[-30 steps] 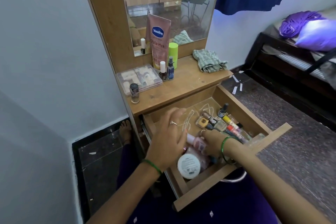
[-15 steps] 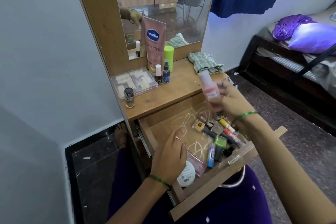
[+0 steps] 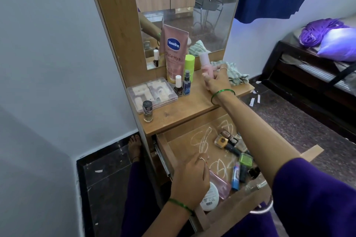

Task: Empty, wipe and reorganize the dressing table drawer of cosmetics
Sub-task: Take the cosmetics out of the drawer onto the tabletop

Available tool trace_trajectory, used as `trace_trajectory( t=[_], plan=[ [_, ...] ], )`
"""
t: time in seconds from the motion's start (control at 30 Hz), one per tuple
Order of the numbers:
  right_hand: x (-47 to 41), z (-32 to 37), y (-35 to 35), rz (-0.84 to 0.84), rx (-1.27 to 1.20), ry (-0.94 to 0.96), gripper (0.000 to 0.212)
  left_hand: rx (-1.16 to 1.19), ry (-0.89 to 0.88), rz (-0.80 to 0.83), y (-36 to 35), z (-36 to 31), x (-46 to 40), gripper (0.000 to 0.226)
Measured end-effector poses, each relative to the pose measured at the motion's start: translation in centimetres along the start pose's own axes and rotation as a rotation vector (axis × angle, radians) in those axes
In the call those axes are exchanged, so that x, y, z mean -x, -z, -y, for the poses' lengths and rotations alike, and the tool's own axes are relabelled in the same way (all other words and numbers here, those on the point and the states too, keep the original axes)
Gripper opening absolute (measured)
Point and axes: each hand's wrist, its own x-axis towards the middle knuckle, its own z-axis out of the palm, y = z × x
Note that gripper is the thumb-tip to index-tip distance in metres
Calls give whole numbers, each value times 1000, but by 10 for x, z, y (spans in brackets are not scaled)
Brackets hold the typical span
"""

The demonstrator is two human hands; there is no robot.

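Gripping the upright pink bottle (image 3: 206, 67) above the tabletop (image 3: 194, 106) at frame centre, the right hand (image 3: 217, 81) is nearer—the left hand (image 3: 189, 181), fingers loosely curled, rests over the drawer (image 3: 238, 211) at lower centre.

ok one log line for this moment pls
right hand grips pink bottle above wooden tabletop | left hand reaches into open wooden drawer | phase: emptying

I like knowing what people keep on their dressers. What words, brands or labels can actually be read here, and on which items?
"Vaseline": blue oval logo on the tall pink lotion tube leaning against the mirror.
"Gluta-Hya": below it on the same tube, first letter partly unclear.
"S"-like emblem: on the square amber bottle in the open drawer.
White round jar lid in the drawer: printed label, too small to read.
Other bottles: print blurred, unreadable.
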Motion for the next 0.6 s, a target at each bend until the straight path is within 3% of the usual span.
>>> trace_trajectory(
  t=[0.3,0.6],
  plan=[
    [-7,10,-16,-83,-30,105,37,11,-46,-31,-1,4,-1,18],
    [-10,15,-21,-30,97,145,47,5,-69,-55,-2,5,-1,18]
  ],
)
